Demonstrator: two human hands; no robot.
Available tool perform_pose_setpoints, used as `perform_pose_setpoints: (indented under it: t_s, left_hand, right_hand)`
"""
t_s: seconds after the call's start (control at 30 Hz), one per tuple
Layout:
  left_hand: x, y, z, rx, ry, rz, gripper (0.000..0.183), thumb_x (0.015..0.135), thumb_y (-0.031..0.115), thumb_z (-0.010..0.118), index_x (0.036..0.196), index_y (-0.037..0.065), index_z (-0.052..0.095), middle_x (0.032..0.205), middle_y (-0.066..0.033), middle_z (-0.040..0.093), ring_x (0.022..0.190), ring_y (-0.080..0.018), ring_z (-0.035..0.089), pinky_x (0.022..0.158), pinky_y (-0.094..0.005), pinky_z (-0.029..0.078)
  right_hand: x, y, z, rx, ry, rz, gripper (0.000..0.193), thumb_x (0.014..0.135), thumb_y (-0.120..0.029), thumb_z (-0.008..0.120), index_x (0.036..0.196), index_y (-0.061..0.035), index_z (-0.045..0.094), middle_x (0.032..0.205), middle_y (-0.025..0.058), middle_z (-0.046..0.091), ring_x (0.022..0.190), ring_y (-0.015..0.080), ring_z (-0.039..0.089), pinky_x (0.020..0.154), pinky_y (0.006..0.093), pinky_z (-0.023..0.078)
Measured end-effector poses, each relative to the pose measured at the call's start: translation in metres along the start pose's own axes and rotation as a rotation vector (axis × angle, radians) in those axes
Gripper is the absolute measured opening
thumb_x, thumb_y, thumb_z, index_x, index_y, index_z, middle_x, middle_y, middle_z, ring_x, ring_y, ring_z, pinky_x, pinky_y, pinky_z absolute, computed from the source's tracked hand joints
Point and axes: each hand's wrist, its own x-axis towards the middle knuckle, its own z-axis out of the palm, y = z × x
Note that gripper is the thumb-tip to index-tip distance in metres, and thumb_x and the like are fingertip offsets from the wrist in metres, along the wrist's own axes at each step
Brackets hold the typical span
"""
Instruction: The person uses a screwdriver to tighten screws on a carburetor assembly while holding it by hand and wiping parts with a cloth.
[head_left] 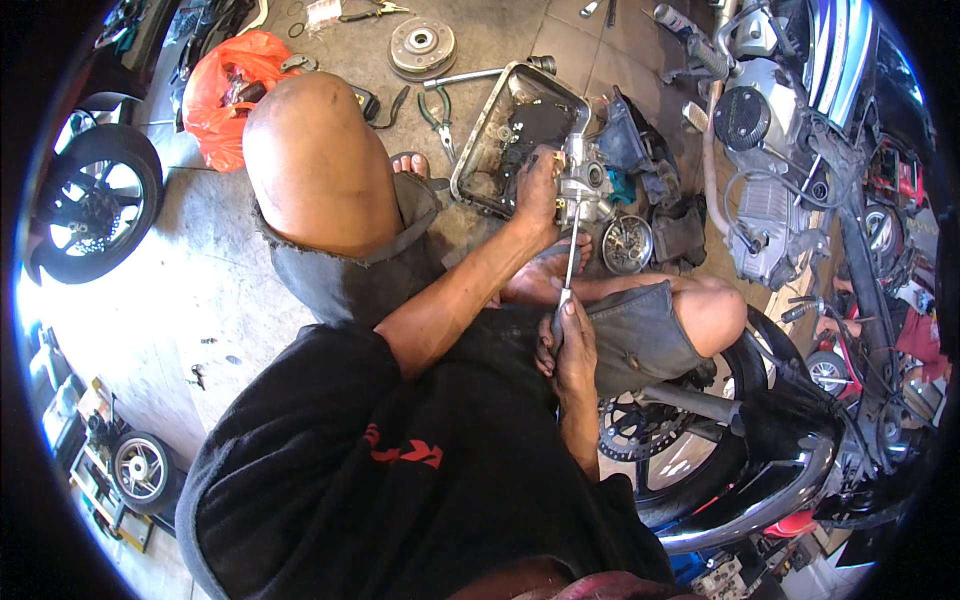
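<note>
My left hand [538, 190] is closed around a silver carburetor [588, 182], held over the right edge of a dirty metal pan [462, 165]. My right hand [570, 345] grips a screwdriver [571, 255] by its handle. The thin shaft points away from me, its tip at the near side of the carburetor; whether it sits in a screw is too small to tell. Dark, oily residue lies in the pan. Just right of my foot stands a round metal bowl [628, 246] with small parts in it.
Green-handled pliers [440, 122], a long socket handle [465, 78] and a round metal hub [422, 46] lie on the floor ahead. An orange plastic bag [215, 110] sits left of my knee. On the right stands a motorcycle engine [765, 185]; a wheel [98, 205] is far left.
</note>
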Motion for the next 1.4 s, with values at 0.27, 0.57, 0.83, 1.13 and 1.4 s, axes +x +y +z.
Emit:
perform_pose_setpoints:
  t_s: [0.27,0.57,0.83,1.13,1.4]
  left_hand:
    - [0.014,-0.002,-0.011,0.014,0.043,0.152,0.027,0.093,0.03,0.046,0.09,0.006,0.056,0.08,-0.0063,0.06,0.065,-0.0169,0.061,0.057,-0.0346,0.053]
    - [-0.019,0.004,-0.002,0.198,0.014,0.225,0.022,0.092,0.028,0.053,0.083,0.008,0.056,0.077,0.0003,0.051,0.073,-0.0102,0.048,0.065,-0.0288,0.042]
    - [-0.065,-0.022,-0.028,0.13,0.125,-0.032,0.02,0.092,0.029,0.05,0.084,0.01,0.051,0.076,-0.0009,0.052,0.069,-0.0097,0.05,0.062,-0.0279,0.045]
    - [-0.074,-0.017,-0.016,0.129,0.129,-0.068,0.025,0.094,0.035,0.039,0.094,0.013,0.051,0.082,-0.0021,0.056,0.07,-0.011,0.055,0.063,-0.0294,0.049]
    - [-0.067,-0.032,-0.022,0.081,0.117,-0.139,0.046,0.097,0.049,0.034,0.108,0.009,0.053,0.093,-0.0076,0.064,0.079,-0.0174,0.064,0.071,-0.0341,0.054]
  right_hand:
    - [0.017,0.01,0.008,-0.814,0.387,-0.577,0.04,0.097,-0.023,0.049,0.129,0.0008,0.051,0.105,0.0202,0.065,0.093,0.0269,0.065,0.078,0.0333,0.05]
    - [-0.034,-0.019,-0.018,-0.554,0.142,-0.282,0.048,0.095,-0.019,0.05,0.139,-0.001,0.039,0.11,0.015,0.062,0.082,0.0204,0.063,0.067,0.028,0.049]
    - [-0.085,-0.009,-0.02,-0.25,0.05,-0.112,0.059,0.094,-0.019,0.054,0.144,-0.0037,0.029,0.11,0.0093,0.059,0.062,0.0092,0.05,0.049,0.0207,0.041]
    - [-0.097,0.005,-0.024,-0.126,0.018,-0.163,0.06,0.094,-0.024,0.054,0.144,-0.0018,0.029,0.112,0.0118,0.058,0.059,0.0079,0.047,0.048,0.0201,0.037]
    - [-0.09,0.007,-0.014,-0.159,0.132,-0.183,0.054,0.095,-0.021,0.053,0.14,0.002,0.035,0.088,0.0105,0.06,0.057,0.008,0.044,0.051,0.0214,0.037]
